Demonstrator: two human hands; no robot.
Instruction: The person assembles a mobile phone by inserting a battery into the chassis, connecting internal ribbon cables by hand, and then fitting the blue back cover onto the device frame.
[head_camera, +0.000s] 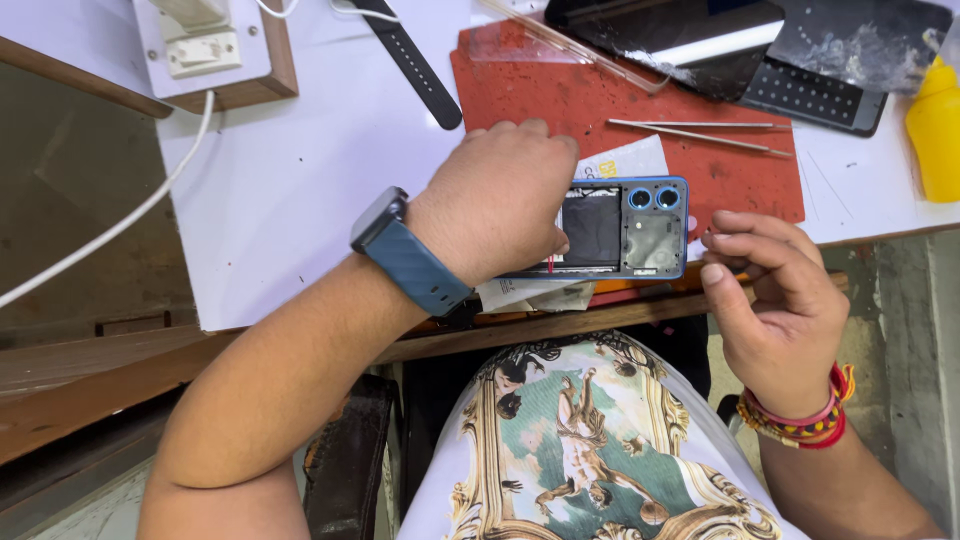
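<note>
Left hand (497, 200) pressing on opened blue phone (625, 228), right hand (775, 300) just beside, red mat (720, 165), tweezers (700, 131)

— What colours does the opened phone (625, 228) show?
— A blue frame, blue-ringed lenses, dark grey inside.
— And under it?
— A red mat (640, 120) on a white table (300, 180).
— The wrists?
— A dark blue watch band (410, 262); red and yellow threads (800, 420). The bottle (935, 130) is yellow.
</note>
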